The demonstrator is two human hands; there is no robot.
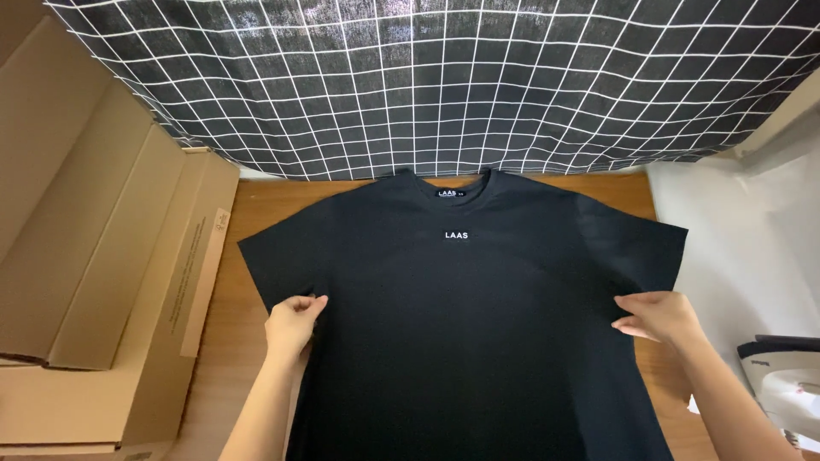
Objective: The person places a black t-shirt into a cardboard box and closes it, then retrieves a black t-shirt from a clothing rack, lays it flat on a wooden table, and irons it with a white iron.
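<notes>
Garment: a black t-shirt [461, 324] lay flat, front up, on a wooden surface [273, 205], collar pointing away from the person.
Left hand: the left hand [292, 324] rested at the shirt's left side edge below the sleeve, fingers curled and pinching the fabric there.
Right hand: the right hand [659, 316] sat at the opposite side edge below the other sleeve, fingers closed on the cloth.
Shirt labels: a small white rectangular patch [456, 235] sat at chest centre; a neck tag [448, 192] lay inside the collar.
Far edge: a black cloth with a white grid [444, 85] hung across the back, its hem just beyond the collar.
Left edge: flattened brown cardboard boxes [102, 282] were stacked beside the surface; the left sleeve tip ended just short of them. One long carton carried dark print along its side.
Right edge: a white wall [743, 248] bounded the surface close to the right sleeve. A white appliance with a dark top [781, 384] stood near the right forearm.
Open room: bare wood showed in a strip between the shirt and the boxes, and narrowly beside the collar.
</notes>
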